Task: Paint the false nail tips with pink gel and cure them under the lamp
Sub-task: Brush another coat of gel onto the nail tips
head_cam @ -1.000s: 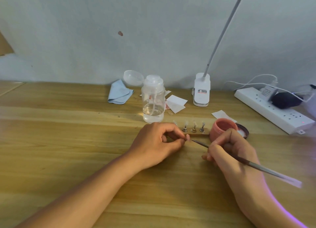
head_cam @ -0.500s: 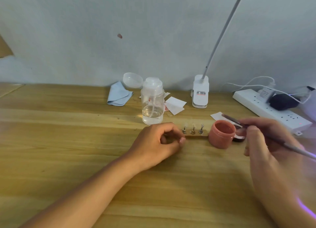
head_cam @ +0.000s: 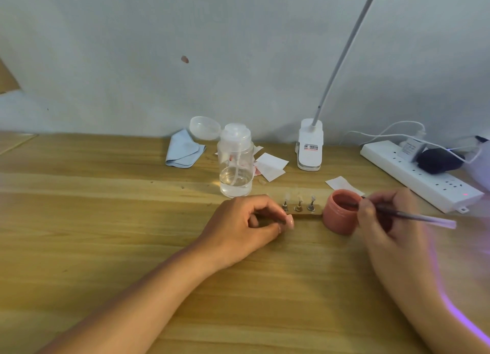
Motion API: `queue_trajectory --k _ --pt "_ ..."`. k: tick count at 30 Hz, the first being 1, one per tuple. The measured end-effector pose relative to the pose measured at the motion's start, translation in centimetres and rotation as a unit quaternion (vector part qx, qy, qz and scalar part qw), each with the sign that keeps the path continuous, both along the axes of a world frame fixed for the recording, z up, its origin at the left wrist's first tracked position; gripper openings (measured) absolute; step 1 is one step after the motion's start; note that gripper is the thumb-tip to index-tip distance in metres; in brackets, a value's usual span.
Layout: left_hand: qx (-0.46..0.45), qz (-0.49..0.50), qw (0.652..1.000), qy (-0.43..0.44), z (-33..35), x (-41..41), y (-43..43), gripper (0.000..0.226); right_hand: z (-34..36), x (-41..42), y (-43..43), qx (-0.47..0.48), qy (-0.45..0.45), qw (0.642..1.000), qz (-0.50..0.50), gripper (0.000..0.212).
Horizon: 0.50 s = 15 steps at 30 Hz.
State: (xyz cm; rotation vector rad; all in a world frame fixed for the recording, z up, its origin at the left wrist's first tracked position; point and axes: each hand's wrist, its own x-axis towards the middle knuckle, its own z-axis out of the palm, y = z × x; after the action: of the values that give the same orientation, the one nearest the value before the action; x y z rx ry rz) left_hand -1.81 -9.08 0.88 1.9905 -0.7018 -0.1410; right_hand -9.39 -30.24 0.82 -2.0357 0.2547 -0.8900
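Observation:
A small wooden holder (head_cam: 305, 215) lies on the table with three clear false nail tips (head_cam: 299, 198) standing on metal clips. My left hand (head_cam: 246, 225) rests on the table at the holder's left end, fingers curled, pinching one nail tip stand between thumb and forefinger. An open pink gel jar (head_cam: 340, 213) stands right of the holder. My right hand (head_cam: 381, 221) grips a thin brush (head_cam: 413, 216), whose tip reaches into the jar's mouth. The lamp's clip base (head_cam: 309, 148) stands at the back, its white stalk rising to the upper right.
A clear pump bottle (head_cam: 235, 165) holding some liquid stands behind my left hand. A blue cloth (head_cam: 183, 149), a clear lid (head_cam: 204, 128) and white paper wipes (head_cam: 270, 165) lie near the wall. A white power strip (head_cam: 421, 178) with plugs runs along the right.
My right hand moved the brush from the nail tip in my left hand over to the pink jar and dipped its tip inside. My left hand stayed by the holder.

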Motion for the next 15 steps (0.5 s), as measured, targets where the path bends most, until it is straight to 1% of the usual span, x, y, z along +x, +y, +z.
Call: queue_trajectory --k 3,6,7,8,9,11,15 --pt "-0.007 0.002 1.000 0.003 -0.1 0.1 0.0 0.019 0.5 -0.4 0.4 0.017 -0.045 0.999 0.005 0.012" --pt "-0.009 0.009 1.000 0.001 -0.1 0.1 -0.1 0.020 1.5 -1.1 1.7 0.091 -0.127 0.986 0.055 0.019" --pt "-0.009 0.010 1.000 0.000 -0.1 0.2 -0.1 0.020 1.7 -1.4 2.4 0.119 -0.144 0.979 0.083 0.017" --pt "-0.010 0.011 1.000 0.000 -0.2 0.2 -0.1 0.021 1.8 -1.5 3.1 0.143 -0.149 0.972 0.110 0.010" --pt "-0.011 0.010 1.000 0.000 -0.2 0.2 0.0 0.021 1.7 -1.7 3.8 0.168 -0.143 0.966 0.132 0.005" --pt "-0.012 0.008 1.000 0.000 -0.3 0.2 0.1 0.022 1.2 -2.0 4.8 0.222 -0.109 0.957 0.149 0.006" --pt "-0.016 0.003 1.000 0.005 -0.4 0.2 0.1 0.020 0.6 -1.9 4.4 0.307 -0.032 0.942 0.128 0.014"
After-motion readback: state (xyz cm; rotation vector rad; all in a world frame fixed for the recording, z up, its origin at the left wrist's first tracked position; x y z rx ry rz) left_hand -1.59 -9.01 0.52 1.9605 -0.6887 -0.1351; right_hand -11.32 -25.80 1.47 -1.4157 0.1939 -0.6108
